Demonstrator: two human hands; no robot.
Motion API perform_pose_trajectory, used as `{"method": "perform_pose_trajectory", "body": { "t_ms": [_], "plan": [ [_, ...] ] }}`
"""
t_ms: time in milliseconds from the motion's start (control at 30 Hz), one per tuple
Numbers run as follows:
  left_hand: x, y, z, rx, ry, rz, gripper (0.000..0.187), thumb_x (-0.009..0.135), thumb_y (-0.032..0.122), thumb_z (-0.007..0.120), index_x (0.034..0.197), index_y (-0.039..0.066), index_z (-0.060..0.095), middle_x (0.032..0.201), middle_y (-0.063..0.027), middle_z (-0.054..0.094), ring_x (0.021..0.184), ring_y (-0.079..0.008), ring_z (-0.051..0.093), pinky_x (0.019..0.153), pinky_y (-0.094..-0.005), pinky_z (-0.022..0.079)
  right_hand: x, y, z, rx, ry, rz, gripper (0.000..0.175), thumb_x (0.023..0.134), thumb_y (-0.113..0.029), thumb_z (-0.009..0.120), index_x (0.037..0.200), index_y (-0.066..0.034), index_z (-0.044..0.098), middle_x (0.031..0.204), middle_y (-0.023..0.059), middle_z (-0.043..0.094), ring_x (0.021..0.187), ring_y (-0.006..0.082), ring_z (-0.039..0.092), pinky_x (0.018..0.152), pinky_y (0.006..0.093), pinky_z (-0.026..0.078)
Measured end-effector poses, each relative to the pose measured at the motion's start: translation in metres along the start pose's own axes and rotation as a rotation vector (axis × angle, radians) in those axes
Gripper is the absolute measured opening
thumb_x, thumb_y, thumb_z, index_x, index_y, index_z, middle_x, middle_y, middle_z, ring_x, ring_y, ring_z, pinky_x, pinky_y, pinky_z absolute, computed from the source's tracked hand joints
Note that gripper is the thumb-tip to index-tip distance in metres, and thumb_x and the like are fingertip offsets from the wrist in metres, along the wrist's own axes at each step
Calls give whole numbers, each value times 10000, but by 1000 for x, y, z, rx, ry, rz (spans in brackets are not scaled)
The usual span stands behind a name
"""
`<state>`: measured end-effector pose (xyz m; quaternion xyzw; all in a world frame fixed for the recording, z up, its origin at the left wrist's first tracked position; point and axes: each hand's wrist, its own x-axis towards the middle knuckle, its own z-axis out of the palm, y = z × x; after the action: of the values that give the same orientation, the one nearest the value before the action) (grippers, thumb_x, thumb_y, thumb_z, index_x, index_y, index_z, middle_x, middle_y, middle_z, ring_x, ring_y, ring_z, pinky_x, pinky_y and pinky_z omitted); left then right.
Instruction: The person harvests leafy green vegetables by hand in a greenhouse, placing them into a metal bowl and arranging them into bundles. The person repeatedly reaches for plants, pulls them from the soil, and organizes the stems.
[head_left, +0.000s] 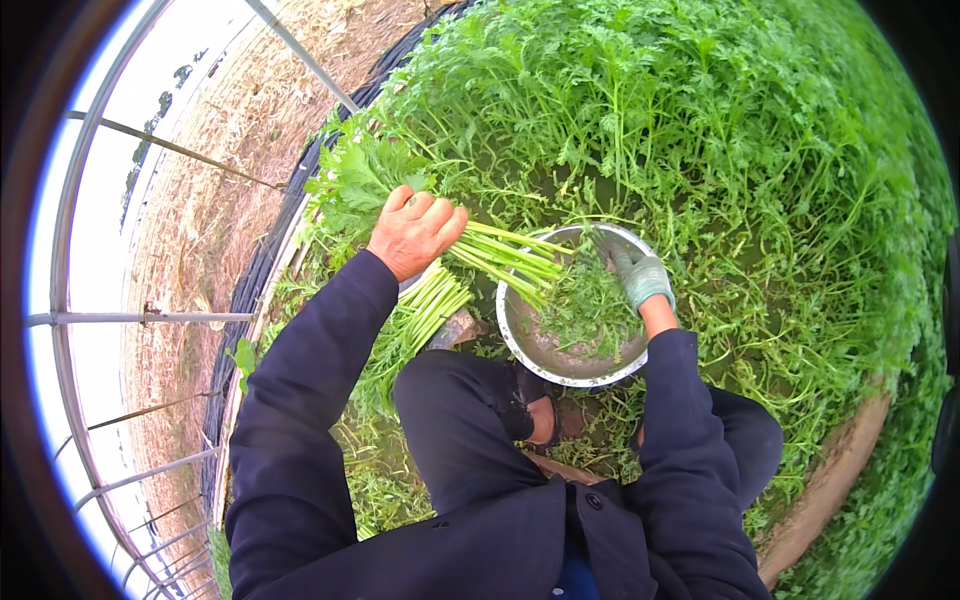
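My bare left hand (420, 231) is closed around a bunch of leafy greens (510, 259), likely garland chrysanthemum. Its cut stems point right over the rim of a round metal basin (512, 330); its leaves (367, 172) spread to the upper left. Inside the basin, at its right side, is my right hand (641, 279) in a grey-green glove. The fingers are shaded and blurred, so I cannot tell whether they grip anything. Loose green trimmings (592, 307) lie in the basin next to the glove. Below my left hand rests a second bunch of cut stems (437, 304).
Dense standing greens (675, 97) grow beyond the basin and to the right. Low stalks and scattered leaves (739, 300) cover the ground nearby. Metal frame pipes (142, 318) and dark bunched sheeting (251, 292) run along the left, with dry straw (202, 247) outside. A bare soil strip (832, 480) lies lower right.
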<state>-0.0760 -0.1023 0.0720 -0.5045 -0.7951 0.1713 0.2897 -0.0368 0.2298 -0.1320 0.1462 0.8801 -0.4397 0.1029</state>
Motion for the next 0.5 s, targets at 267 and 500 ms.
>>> {"method": "perform_pose_trajectory", "body": {
  "t_ms": [267,500],
  "plan": [
    [10,6,-7,-3,46,65,328,692,145,642,1018,139,616,845,0,542,773,-178,535,748,-375,444,-14,-71,8,-104,-316,-130,692,853,-678,533,1076,-54,731,985,216,716,968,330,691,899,444,497],
    [6,-11,-11,2,29,-27,224,726,152,611,950,157,612,771,8,492,721,-167,509,721,-351,420,-10,45,40,-374,-321,329,786,862,-691,501,1127,27,678,1210,248,632,1165,374,596,989,417,448]
  ]
}}
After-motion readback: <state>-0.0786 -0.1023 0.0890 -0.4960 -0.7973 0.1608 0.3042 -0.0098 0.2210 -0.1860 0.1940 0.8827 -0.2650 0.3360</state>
